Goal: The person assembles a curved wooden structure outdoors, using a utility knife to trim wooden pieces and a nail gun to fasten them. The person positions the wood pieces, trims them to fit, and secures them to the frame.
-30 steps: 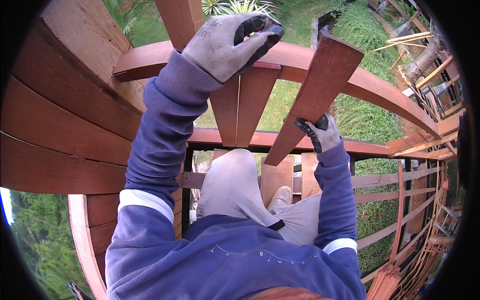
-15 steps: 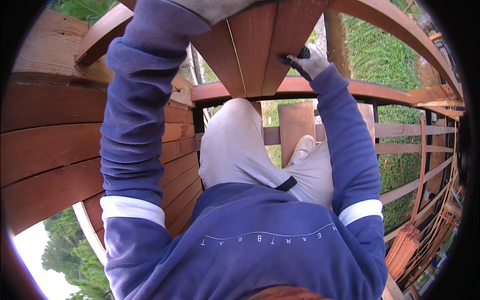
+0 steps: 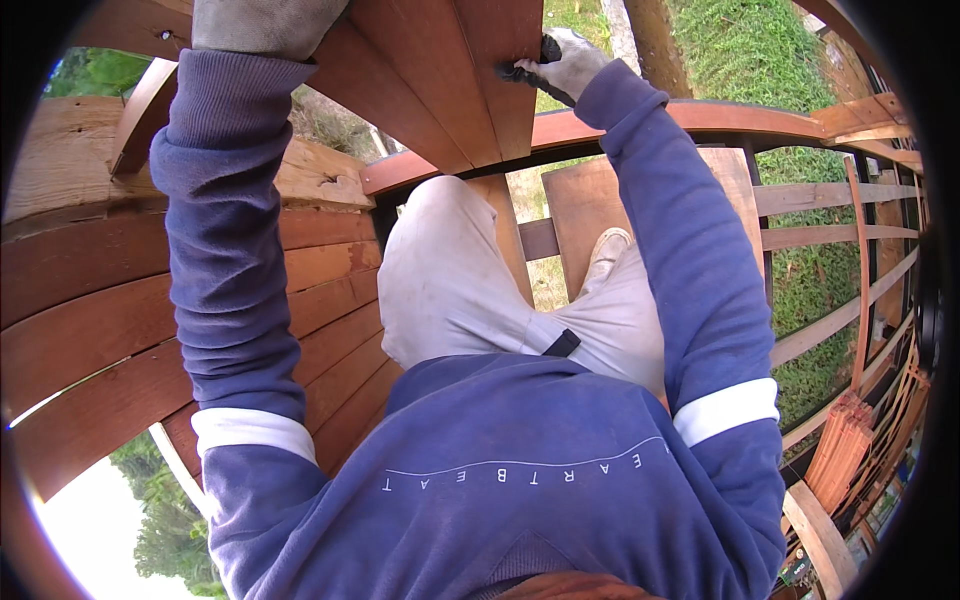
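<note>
Several reddish-brown wooden boards [image 3: 430, 80] run side by side from the top edge down toward my knees. My right hand [image 3: 572, 68], in a pale glove with black on its finger side, closes on the right edge of the rightmost board. Its black fingertips press on that board's face. At the top left, my left hand [image 3: 268, 25] in a greyish glove lies beside the boards' left edge. Its fingers are cut off by the frame, so what it touches is hidden.
A curved reddish rail [image 3: 700, 118] crosses in front of my knees. Stacked plank cladding [image 3: 90, 290] stands on my left. Below, a loose panel [image 3: 590, 200] lies by my shoe over open slats with grass beneath. Bundled wood strips [image 3: 842, 450] stand at the lower right.
The view has shifted, and both hands now sit farther left and higher in it. The boards appear farther left too. My right hand stays on the rightmost board's edge.
</note>
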`<state>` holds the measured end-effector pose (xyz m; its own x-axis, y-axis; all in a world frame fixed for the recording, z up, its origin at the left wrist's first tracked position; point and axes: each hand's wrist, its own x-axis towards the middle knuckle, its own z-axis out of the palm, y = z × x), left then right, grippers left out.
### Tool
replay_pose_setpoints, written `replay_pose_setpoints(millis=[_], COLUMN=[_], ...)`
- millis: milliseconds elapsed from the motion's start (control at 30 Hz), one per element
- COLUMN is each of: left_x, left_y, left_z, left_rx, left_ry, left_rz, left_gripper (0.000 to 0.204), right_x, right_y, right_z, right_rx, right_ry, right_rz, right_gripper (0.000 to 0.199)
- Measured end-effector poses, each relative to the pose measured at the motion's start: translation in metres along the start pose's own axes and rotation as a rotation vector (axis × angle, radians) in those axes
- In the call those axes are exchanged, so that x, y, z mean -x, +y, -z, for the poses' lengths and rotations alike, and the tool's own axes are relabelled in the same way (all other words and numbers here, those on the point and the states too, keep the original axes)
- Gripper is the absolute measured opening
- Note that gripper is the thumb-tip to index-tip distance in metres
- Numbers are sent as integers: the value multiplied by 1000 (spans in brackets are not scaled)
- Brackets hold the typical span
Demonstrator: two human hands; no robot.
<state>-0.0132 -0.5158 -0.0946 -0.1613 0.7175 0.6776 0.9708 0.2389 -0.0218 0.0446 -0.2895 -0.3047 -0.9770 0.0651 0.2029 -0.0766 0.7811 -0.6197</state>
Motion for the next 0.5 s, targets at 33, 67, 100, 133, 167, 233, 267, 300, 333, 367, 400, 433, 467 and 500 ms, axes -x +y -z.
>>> replay_pose_setpoints(millis=[33, 67, 100, 133, 167, 233, 267, 300, 333, 367, 400, 433, 467, 500], left_x=[1, 0, -3, -5, -9, -3, -4, 1, 2, 2, 3, 2, 2, 1], left_y=[8, 10, 11, 10, 4, -10, -8, -9, -11, -10, -9, -8, -6, -3], left_z=[5, -7, -1, 3, 2, 3, 4, 3, 8, 10, 10, 11, 8, 6], left_rx=[-55, -19, -44, -68, -12, 30, 42, 2, 1, -23, -42, -50, -54, -58], left_ry=[-6, -40, -78, -114, -72, -75, -97, -105, -102, -98, -100, -93, -88, -84], left_rz=[7, 41, 82, 125, 63, 21, 20, 115, 113, 115, 119, 134, 148, 162], left_gripper=[41, 40, 39, 37, 38, 41, 40, 41, 41, 43, 44, 44, 45, 45], right_x=[0, 8, -4, 5, 1, 2, 3, 4, 3, 3, 4, 3, 3, 2], right_y=[3, 24, 18, 12, 28, 5, 17, 8, -1, -3, -1, 4, 8, 11], right_z=[-6, -10, -7, -7, -5, 4, 1, 1, 4, 5, 2, -1, -2, -3], right_rx=[-21, -11, -27, -37, -154, -186, -172, -211, -236, -247, -261, -231, -201, -171], right_ry=[3, 20, 39, 69, -49, -98, -63, -86, -126, -126, -130, -123, -117, -109], right_rz=[17, 0, 38, 81, 19, -86, -57, -93, -117, -123, -135, -123, -115, -107], right_gripper=[38, 37, 36, 33, 40, 39, 38, 38, 37, 36, 35, 35, 35, 34])
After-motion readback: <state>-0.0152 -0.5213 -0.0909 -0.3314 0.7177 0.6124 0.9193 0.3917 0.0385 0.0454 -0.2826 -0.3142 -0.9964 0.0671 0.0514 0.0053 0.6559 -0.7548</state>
